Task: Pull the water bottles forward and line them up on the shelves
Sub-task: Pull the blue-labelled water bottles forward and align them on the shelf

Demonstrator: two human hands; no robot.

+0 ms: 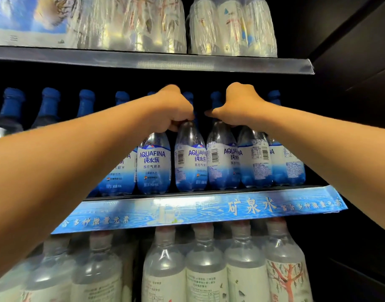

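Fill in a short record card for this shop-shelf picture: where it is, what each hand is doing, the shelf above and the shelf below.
place: shop shelving
left hand: grips the neck of an Aquafina bottle
right hand: grips the tops of the neighbouring bottles
shelf above: shrink-wrapped packs
shelf below: wrapped clear bottles

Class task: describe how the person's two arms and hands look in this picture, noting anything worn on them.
Both forearms are bare up to the picture's edges: no sleeves show. The left hand and right hand wear no gloves, and no watch, bracelet or ring shows on the visible parts. The fingertips are hidden behind the hands.
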